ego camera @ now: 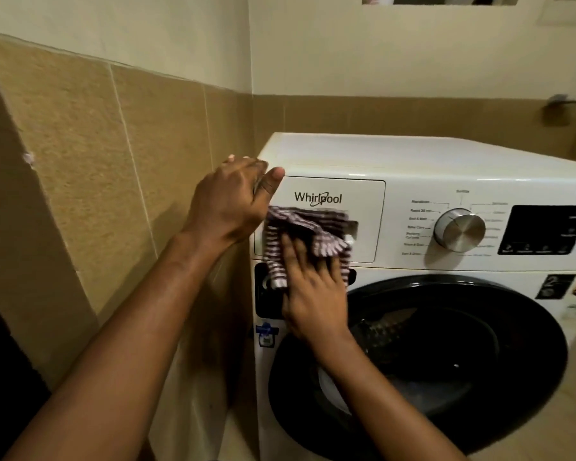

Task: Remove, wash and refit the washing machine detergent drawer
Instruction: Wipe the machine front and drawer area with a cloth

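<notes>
Since the detergent drawer [363,201] sat pushed fully into its slot at the top left of the washing machine [413,154], the step in hand looked like a wipe-down of the drawer front. I honestly couldn't say whether that was before pulling it out or after putting it back.

To do this bit well, I'd have kept the striped cloth [306,224] bunched under flat fingers and worked it into the handle recess, where gunk usually sits. I'd have gone along the seam around the panel too. Pressing straight in rather than dragging sideways would have kept the drawer from sliding out, and bracing the machine helps with that.

On the grips: the right grip [313,287] was laid out flat, fingers straight and spread, pressing the cloth against the lower half of the drawer front. The fingertips were tucked under a fold of cloth, so I couldn't see if they hooked the recess. The left grip [233,201] was released as well, resting over the machine's top left corner. Its thumb stuck out along the front edge just above the drawer, holding nothing.
</notes>
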